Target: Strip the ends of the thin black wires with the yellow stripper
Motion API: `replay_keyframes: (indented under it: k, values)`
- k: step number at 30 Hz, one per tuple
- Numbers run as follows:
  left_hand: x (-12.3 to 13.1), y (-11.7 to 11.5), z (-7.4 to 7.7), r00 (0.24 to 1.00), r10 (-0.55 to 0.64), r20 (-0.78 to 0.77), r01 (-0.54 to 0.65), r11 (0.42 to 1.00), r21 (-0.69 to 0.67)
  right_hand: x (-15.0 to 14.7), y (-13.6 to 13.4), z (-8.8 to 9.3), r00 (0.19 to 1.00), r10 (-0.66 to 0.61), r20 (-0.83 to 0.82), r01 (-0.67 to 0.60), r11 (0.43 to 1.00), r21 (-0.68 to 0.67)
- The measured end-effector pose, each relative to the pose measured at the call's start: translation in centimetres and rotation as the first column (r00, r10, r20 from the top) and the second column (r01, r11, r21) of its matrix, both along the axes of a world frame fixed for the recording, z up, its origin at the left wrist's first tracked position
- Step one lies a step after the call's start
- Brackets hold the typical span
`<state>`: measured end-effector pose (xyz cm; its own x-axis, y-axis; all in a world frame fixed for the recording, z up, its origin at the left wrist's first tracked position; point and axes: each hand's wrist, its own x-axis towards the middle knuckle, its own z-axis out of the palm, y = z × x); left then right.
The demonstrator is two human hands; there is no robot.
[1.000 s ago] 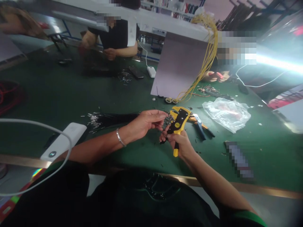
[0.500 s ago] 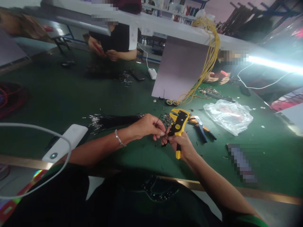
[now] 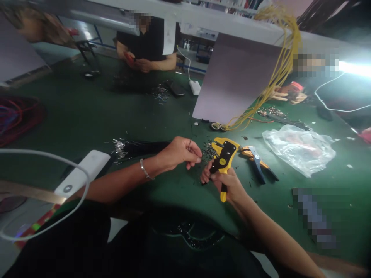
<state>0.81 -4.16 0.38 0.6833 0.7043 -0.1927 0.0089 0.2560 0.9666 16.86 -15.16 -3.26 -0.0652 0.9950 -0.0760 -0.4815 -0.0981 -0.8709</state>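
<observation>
While the left hand point(image 3: 180, 151) pinches a thin black wire point(image 3: 191, 133) between thumb and fingers, its free end rising above the knuckles, the right hand point(image 3: 224, 181) is closed firmly around the grip of a yellow-and-black wire stripper point(image 3: 223, 159), with the tool's head pointing up and away. The two hands sit close together above the green worktop point(image 3: 72, 116), near its front edge. The wire looks light and springy, so it would probably handle best if held close to the end being worked on. The stripper looks stiffer and heavier, and its handle offers the natural hold. To the left of the hands lies a bundle of black wires point(image 3: 139, 146) with bare silver tips point(image 3: 119, 148), and small scraps point(image 3: 209, 151) litter the worktop near the stripper. Farther right are blue-handled pliers point(image 3: 256, 164) and a crumpled plastic bag point(image 3: 298, 150). A white power bank point(image 3: 82, 173) lies to the left, while a co-worker's hands point(image 3: 136, 63) work across the worktop.
</observation>
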Motion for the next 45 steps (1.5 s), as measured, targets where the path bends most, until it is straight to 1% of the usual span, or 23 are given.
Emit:
replay_keyframes:
  k: [2, 4, 7, 12, 16, 18, 23, 29, 32, 35, 45]
  values:
    - [-0.3, 0.6, 0.2, 0.998, 0.06, -0.013, -0.059, 0.997, 0.052, 0.4, -0.3, -0.6, 0.998, 0.05, 0.047, -0.05, 0.999, 0.013]
    - [-0.8, 1.2, 0.6, 0.996, 0.093, -0.013, -0.091, 0.991, 0.098, 0.8, -0.7, -1.3, 0.99, 0.102, 0.093, -0.105, 0.994, 0.022]
    - [-1.6, 1.9, 1.2, 0.997, 0.073, 0.004, -0.073, 0.989, 0.126, 1.2, -1.0, -2.2, 0.98, 0.171, 0.097, -0.174, 0.985, 0.015]
    - [-2.0, 2.0, 1.9, 0.999, 0.04, 0.002, -0.04, 0.996, 0.074, 1.6, -1.2, -2.7, 0.954, 0.292, 0.071, -0.292, 0.956, -0.009]
    - [-1.7, 1.7, 1.8, 1.0, 0.012, 0.003, -0.012, 1.0, -0.018, 1.7, -1.2, -2.6, 0.917, 0.379, 0.123, -0.383, 0.924, 0.002]
    - [-1.5, 1.7, 1.7, 1.0, -0.01, 0.014, 0.01, 0.998, -0.056, 1.7, -1.2, -2.5, 0.912, 0.387, 0.132, -0.392, 0.92, 0.01]
    - [-1.1, 1.6, 1.5, 0.999, -0.045, 0.002, 0.045, 0.989, -0.144, 1.4, -1.2, -2.5, 0.913, 0.398, 0.089, -0.4, 0.917, 0.002]
    - [-0.8, 1.9, 0.9, 0.997, -0.078, -0.019, 0.073, 0.982, -0.175, 1.2, -1.5, -2.3, 0.916, 0.394, 0.078, -0.395, 0.919, -0.001]
    - [-0.8, 2.1, 0.7, 0.993, -0.117, -0.015, 0.112, 0.975, -0.194, 1.2, -1.6, -2.3, 0.919, 0.389, 0.065, -0.39, 0.921, -0.001]
    - [-0.8, 2.3, 0.5, 0.988, -0.157, 0.0, 0.154, 0.964, -0.216, 1.2, -1.6, -2.3, 0.915, 0.393, 0.089, -0.394, 0.919, -0.005]
    - [-0.5, 2.0, 0.1, 0.99, -0.143, 0.013, 0.141, 0.956, -0.257, 1.4, -1.6, -2.4, 0.909, 0.389, 0.149, -0.388, 0.921, -0.039]
